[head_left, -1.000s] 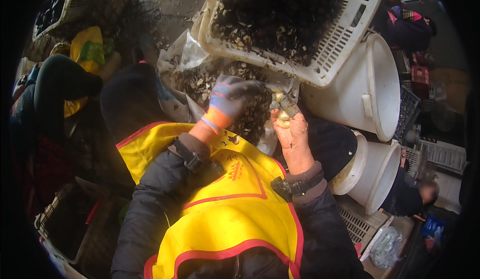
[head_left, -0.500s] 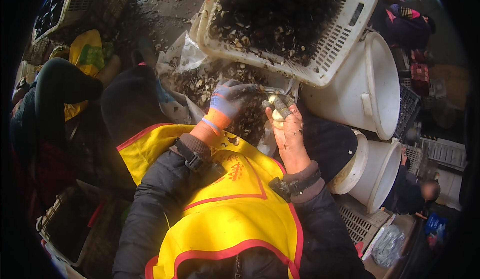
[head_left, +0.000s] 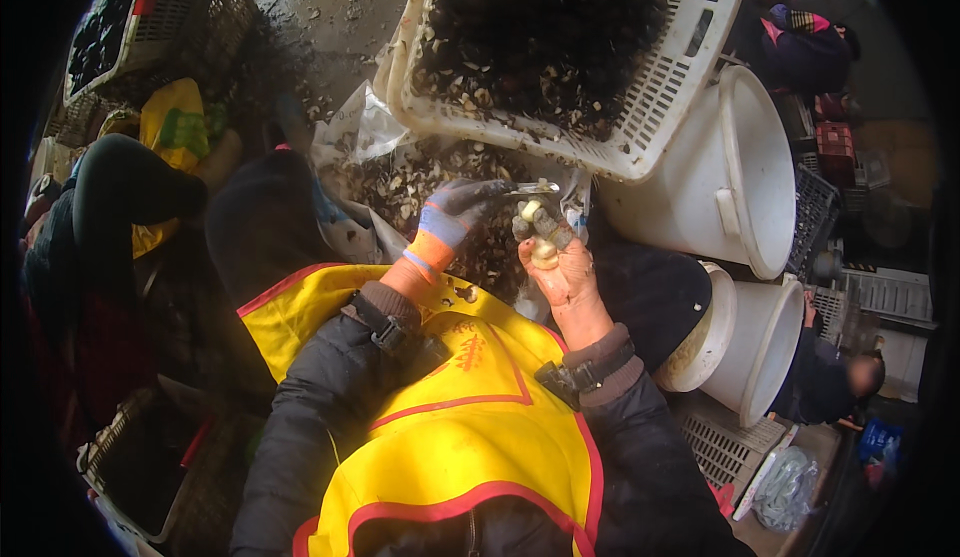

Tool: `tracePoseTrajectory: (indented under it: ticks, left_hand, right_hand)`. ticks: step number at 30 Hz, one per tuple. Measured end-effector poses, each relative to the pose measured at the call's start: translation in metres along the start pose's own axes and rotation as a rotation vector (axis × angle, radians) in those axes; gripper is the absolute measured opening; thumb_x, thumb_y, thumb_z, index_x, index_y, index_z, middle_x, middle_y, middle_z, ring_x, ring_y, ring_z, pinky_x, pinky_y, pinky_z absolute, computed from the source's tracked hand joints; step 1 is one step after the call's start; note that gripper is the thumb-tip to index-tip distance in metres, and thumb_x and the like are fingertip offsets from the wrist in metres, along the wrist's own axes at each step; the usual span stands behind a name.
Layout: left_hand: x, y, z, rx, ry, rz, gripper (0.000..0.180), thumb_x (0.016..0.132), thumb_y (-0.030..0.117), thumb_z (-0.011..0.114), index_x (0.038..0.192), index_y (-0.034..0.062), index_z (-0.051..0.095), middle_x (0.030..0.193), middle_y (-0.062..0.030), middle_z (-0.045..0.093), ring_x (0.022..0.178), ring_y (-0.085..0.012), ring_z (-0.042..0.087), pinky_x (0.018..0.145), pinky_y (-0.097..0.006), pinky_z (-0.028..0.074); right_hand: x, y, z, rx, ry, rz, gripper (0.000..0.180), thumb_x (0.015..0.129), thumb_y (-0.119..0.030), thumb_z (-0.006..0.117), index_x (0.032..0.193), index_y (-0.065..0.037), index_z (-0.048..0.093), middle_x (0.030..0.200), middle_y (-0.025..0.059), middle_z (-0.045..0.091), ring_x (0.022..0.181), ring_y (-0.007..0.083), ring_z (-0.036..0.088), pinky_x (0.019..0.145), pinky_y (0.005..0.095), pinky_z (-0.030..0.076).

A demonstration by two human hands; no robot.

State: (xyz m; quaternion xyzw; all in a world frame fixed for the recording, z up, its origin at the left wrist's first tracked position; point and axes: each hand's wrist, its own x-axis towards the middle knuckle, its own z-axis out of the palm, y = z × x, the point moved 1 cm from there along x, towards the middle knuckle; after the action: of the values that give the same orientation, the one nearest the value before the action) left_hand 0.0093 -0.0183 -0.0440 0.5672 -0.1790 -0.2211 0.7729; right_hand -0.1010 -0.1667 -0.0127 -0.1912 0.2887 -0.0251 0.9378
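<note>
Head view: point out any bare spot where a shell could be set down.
Bare wet floor between the dark crate and the white basket. Crowded elsewhere: shell pile before the left hand and right hand; white buckets at right.

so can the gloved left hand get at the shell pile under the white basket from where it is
Probably yes. The left hand hangs just above the shell pile, nothing between them, though it grips a small tool. The white basket covers only the pile's far edge.

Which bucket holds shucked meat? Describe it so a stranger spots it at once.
Start at the big white basket of dark shellfish. Two white buckets lie tipped beneath it; lower, beside the right hand, stands the small upright bucket. Only it shows yellowish contents inside.
</note>
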Motion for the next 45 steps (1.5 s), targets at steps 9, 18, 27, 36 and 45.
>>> tracePoseTrajectory:
  ticks: [9, 18, 27, 36, 45]
  left_hand:
    - [0.005, -0.019, -0.014, -0.138, 0.160, -0.423, 0.028, 0.090, 0.001, 0.066, 0.117, -0.0021, 0.068, 0.111, -0.0061, 0.072, 0.087, -0.0105, 0.064, 0.075, -0.024, 0.053]
    - [0.015, -0.022, -0.025, -0.149, 0.354, -0.283, 0.028, 0.091, -0.006, 0.063, 0.119, -0.0038, 0.067, 0.113, -0.0092, 0.071, 0.096, -0.0147, 0.066, 0.088, -0.028, 0.055]
    - [0.024, -0.022, -0.026, -0.212, 0.367, -0.159, 0.025, 0.094, 0.004, 0.062, 0.118, -0.0010, 0.068, 0.113, -0.0068, 0.070, 0.100, -0.0130, 0.063, 0.090, -0.026, 0.049]
    - [0.030, -0.001, -0.028, -0.393, 0.397, -0.283, 0.030, 0.093, 0.006, 0.064, 0.122, -0.0021, 0.065, 0.111, -0.0078, 0.070, 0.096, -0.0136, 0.064, 0.087, -0.025, 0.050]
    - [0.023, 0.014, -0.015, -0.630, 0.141, -0.599, 0.045, 0.095, 0.021, 0.065, 0.138, 0.0095, 0.054, 0.111, -0.0016, 0.070, 0.086, -0.0092, 0.060, 0.065, -0.022, 0.044]
  right_hand:
    - [0.001, -0.011, 0.007, -0.246, 0.157, -0.055, 0.030, 0.098, -0.020, 0.053, 0.122, -0.007, 0.062, 0.112, 0.0092, 0.069, 0.092, 0.0241, 0.067, 0.063, 0.0317, 0.055]
    - [0.042, -0.048, 0.055, -0.416, 0.145, -0.015, 0.022, 0.096, -0.029, 0.064, 0.106, -0.009, 0.064, 0.087, 0.0053, 0.067, 0.067, 0.0165, 0.064, 0.042, 0.0227, 0.042]
    - [0.199, -0.089, 0.126, -1.947, 0.191, -0.665, 0.026, 0.083, -0.020, 0.077, 0.096, 0.002, 0.071, 0.070, 0.0081, 0.068, 0.061, 0.0138, 0.061, 0.058, 0.0288, 0.048]
    - [0.247, -0.068, 0.124, -2.154, 0.114, -0.694, 0.039, 0.080, -0.018, 0.079, 0.112, 0.001, 0.065, 0.105, 0.0169, 0.071, 0.093, 0.0180, 0.069, 0.073, 0.0283, 0.055]
    - [0.055, -0.028, 0.079, -1.808, -0.337, -0.663, 0.042, 0.079, -0.011, 0.076, 0.119, -0.007, 0.064, 0.108, 0.0102, 0.070, 0.102, 0.0289, 0.067, 0.103, 0.0395, 0.048]
